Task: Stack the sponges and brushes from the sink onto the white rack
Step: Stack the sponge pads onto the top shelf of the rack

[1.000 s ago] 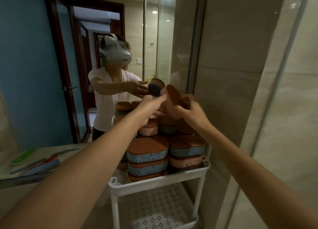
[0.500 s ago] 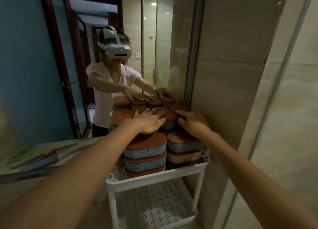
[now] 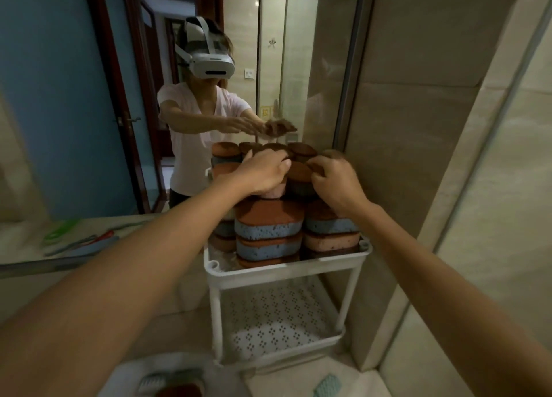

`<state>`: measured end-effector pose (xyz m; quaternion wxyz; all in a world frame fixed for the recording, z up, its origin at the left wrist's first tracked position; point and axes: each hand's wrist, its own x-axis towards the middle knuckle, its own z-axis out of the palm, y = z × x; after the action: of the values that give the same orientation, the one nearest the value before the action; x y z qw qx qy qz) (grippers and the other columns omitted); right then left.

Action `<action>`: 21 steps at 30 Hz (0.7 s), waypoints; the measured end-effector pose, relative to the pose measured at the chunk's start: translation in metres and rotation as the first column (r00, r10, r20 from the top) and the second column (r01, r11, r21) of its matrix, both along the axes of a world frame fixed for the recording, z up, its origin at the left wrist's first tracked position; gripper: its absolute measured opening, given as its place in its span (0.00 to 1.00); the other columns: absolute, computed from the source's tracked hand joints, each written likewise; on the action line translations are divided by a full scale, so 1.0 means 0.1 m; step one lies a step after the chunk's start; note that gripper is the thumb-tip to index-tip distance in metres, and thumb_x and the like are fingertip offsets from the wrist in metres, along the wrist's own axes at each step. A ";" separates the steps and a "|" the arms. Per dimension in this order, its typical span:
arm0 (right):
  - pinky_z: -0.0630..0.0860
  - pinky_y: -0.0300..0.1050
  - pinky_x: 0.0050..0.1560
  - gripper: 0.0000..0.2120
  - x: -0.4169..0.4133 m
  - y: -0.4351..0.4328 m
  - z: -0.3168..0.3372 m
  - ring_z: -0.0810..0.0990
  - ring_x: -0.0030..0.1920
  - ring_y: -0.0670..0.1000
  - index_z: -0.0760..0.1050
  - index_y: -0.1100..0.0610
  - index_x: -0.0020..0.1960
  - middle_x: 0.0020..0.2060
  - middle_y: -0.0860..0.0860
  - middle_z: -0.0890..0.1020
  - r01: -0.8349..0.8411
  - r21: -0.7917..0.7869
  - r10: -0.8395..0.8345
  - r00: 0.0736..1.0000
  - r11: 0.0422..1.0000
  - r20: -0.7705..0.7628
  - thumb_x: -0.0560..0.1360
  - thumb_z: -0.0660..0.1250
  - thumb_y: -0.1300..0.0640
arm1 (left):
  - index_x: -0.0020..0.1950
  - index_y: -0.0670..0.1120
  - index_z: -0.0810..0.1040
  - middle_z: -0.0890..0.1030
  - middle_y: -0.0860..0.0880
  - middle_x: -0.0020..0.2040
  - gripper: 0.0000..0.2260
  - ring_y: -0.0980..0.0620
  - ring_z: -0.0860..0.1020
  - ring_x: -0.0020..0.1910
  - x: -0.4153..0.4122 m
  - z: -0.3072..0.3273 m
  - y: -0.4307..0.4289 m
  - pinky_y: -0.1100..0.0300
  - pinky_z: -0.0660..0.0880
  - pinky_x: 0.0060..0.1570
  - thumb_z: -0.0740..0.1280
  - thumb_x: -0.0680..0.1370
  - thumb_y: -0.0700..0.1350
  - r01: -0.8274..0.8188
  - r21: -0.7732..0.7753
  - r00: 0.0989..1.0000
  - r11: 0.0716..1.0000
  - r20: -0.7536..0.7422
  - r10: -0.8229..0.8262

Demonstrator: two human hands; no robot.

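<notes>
Top sponges (image 3: 299, 176) on white rack (image 3: 286, 272) under L hand (image 3: 263, 171) & R hand (image 3: 336, 177)

- The sponges (image 3: 267, 232) are stacked in columns on the top shelf of the rack (image 3: 283, 274), above its lower shelf (image 3: 277, 319).
- The left hand (image 3: 263, 172) and right hand (image 3: 334, 178) are curled side by side over the topmost sponges.
- The rack is set against the mirror (image 3: 59, 98) behind it, with the wall (image 3: 418, 128) to its right.
- A basin (image 3: 134, 372) is seen before the rack, to the left.
</notes>
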<state>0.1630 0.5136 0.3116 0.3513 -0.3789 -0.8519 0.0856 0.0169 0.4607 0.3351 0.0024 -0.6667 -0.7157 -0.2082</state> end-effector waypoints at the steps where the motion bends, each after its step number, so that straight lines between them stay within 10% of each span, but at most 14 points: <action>1: 0.71 0.45 0.57 0.14 -0.05 -0.14 0.02 0.74 0.60 0.57 0.78 0.59 0.57 0.60 0.57 0.76 -0.018 0.043 0.019 0.999 0.999 -0.029 0.75 0.59 0.62 | 0.63 0.42 0.72 0.74 0.42 0.64 0.17 0.43 0.70 0.66 -0.01 0.01 -0.09 0.45 0.62 0.69 0.51 0.82 0.47 -0.019 0.066 0.999 0.998 0.041 0.017; 10: 0.66 0.32 0.41 0.12 -0.82 -1.72 -0.79 0.77 0.41 0.47 0.81 0.63 0.46 0.42 0.57 0.83 -0.398 -0.006 0.385 0.890 0.917 -0.246 0.68 0.60 0.65 | 0.56 0.41 0.78 0.81 0.41 0.54 0.13 0.44 0.77 0.55 -0.41 -0.69 -1.71 0.56 0.71 0.51 0.56 0.80 0.42 -0.396 0.215 0.861 0.893 0.424 0.280; 14: 0.70 0.40 0.46 0.12 -1.11 -2.34 -1.71 0.81 0.45 0.54 0.82 0.62 0.46 0.44 0.58 0.85 -0.487 -0.354 0.455 0.873 0.798 -0.174 0.70 0.60 0.65 | 0.52 0.40 0.79 0.81 0.38 0.51 0.13 0.41 0.79 0.52 -0.70 -1.74 -2.43 0.49 0.76 0.53 0.58 0.78 0.44 -0.554 -0.092 0.655 0.828 0.565 0.501; 21: 0.73 0.50 0.61 0.14 -1.28 -2.61 -3.42 0.77 0.59 0.59 0.78 0.61 0.57 0.57 0.59 0.80 -0.096 -0.773 0.517 0.794 0.627 0.320 0.77 0.58 0.61 | 0.55 0.39 0.79 0.80 0.39 0.58 0.13 0.40 0.76 0.59 -0.75 -3.14 -3.15 0.54 0.72 0.59 0.57 0.78 0.42 -0.456 -0.614 0.512 0.645 0.411 0.754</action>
<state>0.0345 0.2522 -0.0304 -0.0895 -0.3360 -0.8614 0.3703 -0.0577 0.1456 0.0212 -0.3120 -0.2334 -0.8884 -0.2426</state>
